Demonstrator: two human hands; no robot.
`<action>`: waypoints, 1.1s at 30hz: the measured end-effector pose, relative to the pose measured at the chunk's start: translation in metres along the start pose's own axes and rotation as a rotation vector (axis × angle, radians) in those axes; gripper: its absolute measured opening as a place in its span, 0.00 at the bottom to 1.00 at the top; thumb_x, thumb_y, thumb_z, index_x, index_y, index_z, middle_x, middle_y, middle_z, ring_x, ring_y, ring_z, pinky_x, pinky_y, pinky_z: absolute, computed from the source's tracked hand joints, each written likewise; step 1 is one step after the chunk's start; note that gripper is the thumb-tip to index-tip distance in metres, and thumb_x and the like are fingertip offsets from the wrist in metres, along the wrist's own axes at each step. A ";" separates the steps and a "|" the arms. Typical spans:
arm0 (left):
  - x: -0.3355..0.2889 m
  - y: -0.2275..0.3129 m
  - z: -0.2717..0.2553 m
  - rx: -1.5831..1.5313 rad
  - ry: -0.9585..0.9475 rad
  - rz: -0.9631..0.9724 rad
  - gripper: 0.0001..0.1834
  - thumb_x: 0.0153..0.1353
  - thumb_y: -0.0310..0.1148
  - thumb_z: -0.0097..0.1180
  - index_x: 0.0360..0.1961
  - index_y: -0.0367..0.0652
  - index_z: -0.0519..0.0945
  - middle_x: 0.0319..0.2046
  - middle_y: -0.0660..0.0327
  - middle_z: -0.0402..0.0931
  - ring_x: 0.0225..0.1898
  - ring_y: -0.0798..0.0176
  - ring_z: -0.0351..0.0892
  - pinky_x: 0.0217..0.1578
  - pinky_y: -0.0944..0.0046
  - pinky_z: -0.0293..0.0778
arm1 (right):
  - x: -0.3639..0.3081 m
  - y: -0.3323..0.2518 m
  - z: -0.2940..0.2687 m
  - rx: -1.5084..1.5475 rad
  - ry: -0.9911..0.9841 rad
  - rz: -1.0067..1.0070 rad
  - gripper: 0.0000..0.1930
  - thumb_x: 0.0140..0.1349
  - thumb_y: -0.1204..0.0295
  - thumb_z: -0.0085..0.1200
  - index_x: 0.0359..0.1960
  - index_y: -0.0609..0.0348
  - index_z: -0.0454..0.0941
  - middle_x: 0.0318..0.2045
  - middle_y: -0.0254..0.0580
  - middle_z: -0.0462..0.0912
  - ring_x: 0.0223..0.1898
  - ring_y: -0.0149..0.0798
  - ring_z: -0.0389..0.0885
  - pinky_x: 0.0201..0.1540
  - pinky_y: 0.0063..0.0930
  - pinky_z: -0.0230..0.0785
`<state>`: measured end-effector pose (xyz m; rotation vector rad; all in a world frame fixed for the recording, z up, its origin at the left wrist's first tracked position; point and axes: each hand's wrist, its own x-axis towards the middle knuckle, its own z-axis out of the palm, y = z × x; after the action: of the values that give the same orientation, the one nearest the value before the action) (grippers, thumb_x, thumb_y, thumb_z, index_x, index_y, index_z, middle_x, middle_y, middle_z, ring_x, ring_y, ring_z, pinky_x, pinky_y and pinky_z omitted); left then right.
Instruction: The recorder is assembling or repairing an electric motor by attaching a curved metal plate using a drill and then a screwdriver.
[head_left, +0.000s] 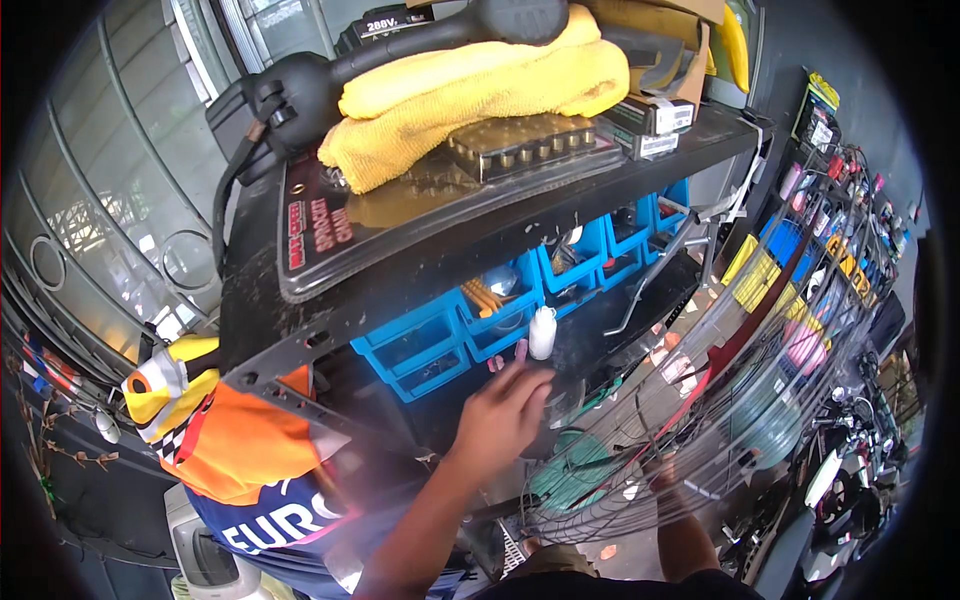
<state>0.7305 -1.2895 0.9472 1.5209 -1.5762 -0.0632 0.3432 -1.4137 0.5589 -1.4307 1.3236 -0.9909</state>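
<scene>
My left hand reaches over the front of a black shelf, fingers stretched forward and apart. Just beyond its fingertips stands a small white bottle, with a small gap seemingly between them. Small pink pieces lie beside the bottle. At lower right, my right hand grips the edge of a large round wire fan guard, partly hidden behind the wires and smeared by motion. A dark red strip crosses the guard.
Blue bins line the lower shelf. Above lie a yellow cloth, a black power tool and a clear-topped flat package. Orange and navy cloth hangs at left. Beyond the guard are a motorcycle and a crowded rack.
</scene>
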 end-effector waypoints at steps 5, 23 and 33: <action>0.087 -0.012 0.059 0.334 -0.241 -0.015 0.28 0.65 0.40 0.62 0.64 0.41 0.73 0.68 0.48 0.65 0.36 0.40 0.87 0.37 0.47 0.85 | -0.008 0.008 0.002 -0.094 -0.018 -0.020 0.13 0.64 0.63 0.61 0.40 0.61 0.80 0.38 0.44 0.84 0.41 0.45 0.83 0.45 0.44 0.75; 0.145 -0.017 0.132 0.120 -0.280 -0.290 0.46 0.60 0.48 0.67 0.73 0.41 0.58 0.67 0.35 0.62 0.53 0.31 0.81 0.51 0.42 0.82 | 0.002 0.006 0.007 -0.356 -0.070 -0.067 0.13 0.65 0.63 0.60 0.39 0.61 0.80 0.38 0.43 0.84 0.40 0.45 0.82 0.44 0.45 0.75; 0.130 -0.017 0.123 0.310 -0.296 -0.073 0.20 0.65 0.38 0.58 0.55 0.40 0.77 0.57 0.42 0.76 0.42 0.38 0.87 0.38 0.43 0.84 | -0.005 0.035 -0.002 -0.493 -0.114 -0.117 0.13 0.66 0.62 0.59 0.39 0.61 0.80 0.37 0.42 0.84 0.39 0.45 0.82 0.43 0.46 0.75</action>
<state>0.6906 -1.4643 0.9376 1.8780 -1.8266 -0.0919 0.3323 -1.4091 0.5260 -1.9219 1.4748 -0.6655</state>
